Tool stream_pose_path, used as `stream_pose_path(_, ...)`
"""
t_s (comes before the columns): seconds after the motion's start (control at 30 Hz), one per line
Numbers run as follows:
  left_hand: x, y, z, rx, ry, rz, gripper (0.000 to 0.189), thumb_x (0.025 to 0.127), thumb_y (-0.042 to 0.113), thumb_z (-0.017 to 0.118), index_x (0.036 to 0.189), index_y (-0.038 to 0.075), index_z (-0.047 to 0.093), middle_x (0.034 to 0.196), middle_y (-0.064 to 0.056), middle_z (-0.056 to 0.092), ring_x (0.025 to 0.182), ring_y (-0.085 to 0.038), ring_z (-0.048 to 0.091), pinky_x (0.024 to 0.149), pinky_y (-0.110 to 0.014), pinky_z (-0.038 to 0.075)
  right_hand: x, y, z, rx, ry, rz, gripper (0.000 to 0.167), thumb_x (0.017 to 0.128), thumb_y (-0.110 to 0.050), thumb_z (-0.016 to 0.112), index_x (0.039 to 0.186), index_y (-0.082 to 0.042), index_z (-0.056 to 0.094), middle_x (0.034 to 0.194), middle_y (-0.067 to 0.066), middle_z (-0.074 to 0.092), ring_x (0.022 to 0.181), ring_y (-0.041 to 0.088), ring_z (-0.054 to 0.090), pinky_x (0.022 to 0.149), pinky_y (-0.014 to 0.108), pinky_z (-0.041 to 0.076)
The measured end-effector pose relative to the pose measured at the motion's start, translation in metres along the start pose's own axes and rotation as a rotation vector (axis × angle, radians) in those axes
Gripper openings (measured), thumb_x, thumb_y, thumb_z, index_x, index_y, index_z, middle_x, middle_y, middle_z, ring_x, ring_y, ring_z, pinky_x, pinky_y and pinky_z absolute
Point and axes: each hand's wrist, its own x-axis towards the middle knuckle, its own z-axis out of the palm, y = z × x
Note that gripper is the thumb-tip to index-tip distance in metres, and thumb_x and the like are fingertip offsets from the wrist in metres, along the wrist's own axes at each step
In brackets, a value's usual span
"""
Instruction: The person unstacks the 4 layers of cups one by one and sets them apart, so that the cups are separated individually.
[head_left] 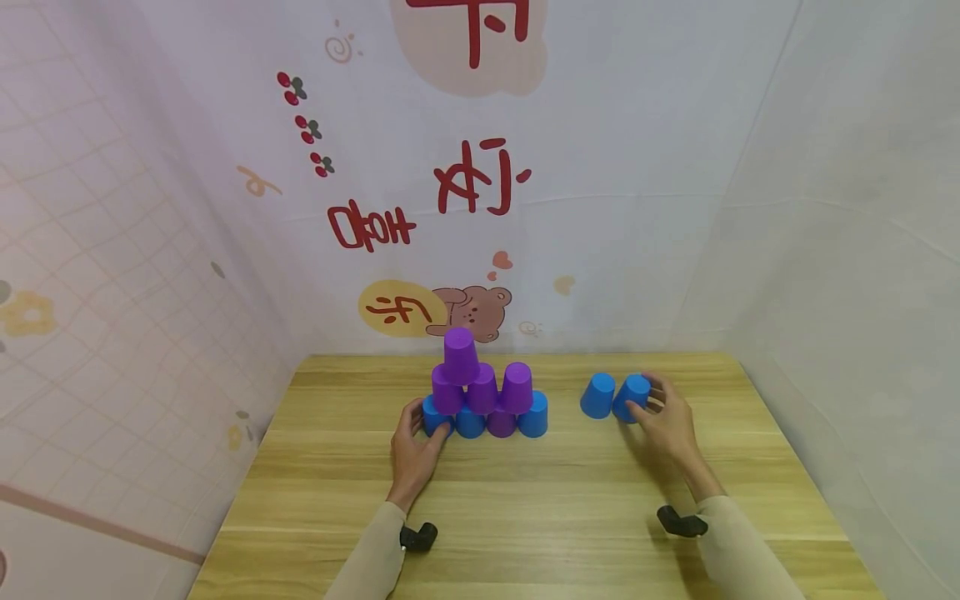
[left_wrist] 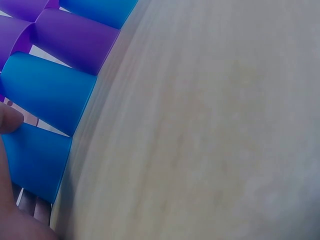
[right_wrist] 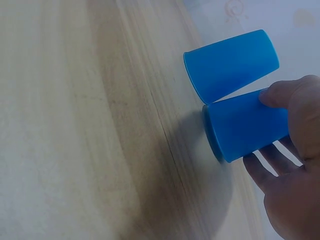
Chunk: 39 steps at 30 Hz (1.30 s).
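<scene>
Upside-down cups form a pyramid in the head view. Blue cups and a purple cup (head_left: 502, 422) make its bottom row, three purple cups (head_left: 482, 390) the middle, and one purple cup (head_left: 461, 357) the top. My left hand (head_left: 414, 454) holds the leftmost blue cup (left_wrist: 39, 160) of the bottom row, thumb in front and fingers round its far side. Off to the right, my right hand (head_left: 670, 421) grips a blue cup (right_wrist: 247, 124) between thumb and fingers, its rim close over the table. Beside it stands another upside-down blue cup (right_wrist: 232, 64), their rims meeting in the right wrist view.
Under everything lies a wood-grain table (head_left: 540, 517). A white printed cloth (head_left: 630, 250) hangs behind its back edge, with more cloth at both sides. Each wrist carries a black mount, one by the left sleeve (head_left: 375, 542) and one by the right sleeve (head_left: 742, 542).
</scene>
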Motion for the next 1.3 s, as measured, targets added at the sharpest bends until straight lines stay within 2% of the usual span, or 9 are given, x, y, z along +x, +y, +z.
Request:
stream_pose_path(0.9, 0.0004, -0.0019, 0.0004, -0.001, -0.003, 0.008, 0.06, 0.098, 0.012, 0.085, 0.153, 0.013, 0.062, 0.152, -0.013, 0.071, 0.145, -0.034, 0.067, 0.128, -0.056, 0.054, -0.0024, 0.0063, 0.0027, 0.007, -0.012, 0.003, 0.066, 0.103, 0.001, 0.079, 0.161, 0.005, 0.048, 0.158, 0.038, 0.057, 0.142, 0.062, 0.062, 0.115, 0.062, 0.056)
stream_pose_path(1.13, 0.0006, -0.0022, 0.0007, 0.001, -0.001, 0.016, 0.06, 0.098, 0.012, 0.085, 0.153, 0.013, 0.061, 0.152, -0.014, 0.071, 0.145, -0.034, 0.067, 0.128, -0.058, 0.054, -0.0023, 0.0071, 0.0011, 0.014, -0.041, -0.006, 0.077, 0.102, -0.006, 0.083, 0.167, 0.005, 0.043, 0.16, 0.038, 0.056, 0.143, 0.063, 0.061, 0.115, 0.063, 0.054)
stream_pose_path(1.3, 0.0, -0.0017, 0.0007, -0.002, -0.002, 0.013, 0.06, 0.098, 0.012, 0.085, 0.153, 0.013, 0.062, 0.152, -0.014, 0.071, 0.145, -0.035, 0.067, 0.128, -0.059, 0.054, -0.0019, 0.0057, -0.0009, 0.012, -0.075, 0.0, 0.086, 0.102, -0.015, 0.085, 0.171, 0.003, 0.037, 0.164, 0.039, 0.052, 0.146, 0.065, 0.057, 0.119, 0.068, 0.051)
